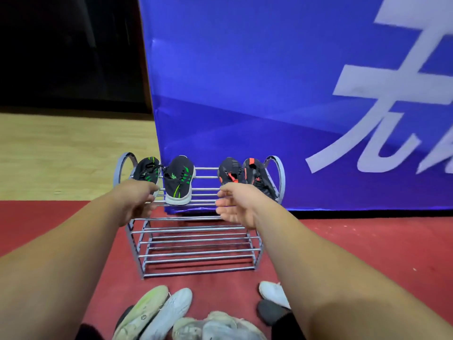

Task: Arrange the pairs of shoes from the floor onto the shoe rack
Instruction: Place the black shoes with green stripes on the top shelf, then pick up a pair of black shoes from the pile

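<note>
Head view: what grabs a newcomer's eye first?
A blue banner with white lettering fills the upper right. Before it, a shoe rack carries green-striped shoes and red-trimmed shoes on its top shelf, by the left hand and right hand. Pale shoes lie on the floor below.

The rack [196,252] is shiny metal tubing, and on its top shelf the green-striped shoes [178,182] and red-trimmed shoes [257,177] are matt knitted cloth, the green pair with smooth soles. Behind the rack the blue banner [245,94] is a smooth, faintly glossy, creased sheet. Under the rack the red floor [343,253] looks matt and grainy, and to its left the wooden boards [61,155] have a soft sheen.
</note>
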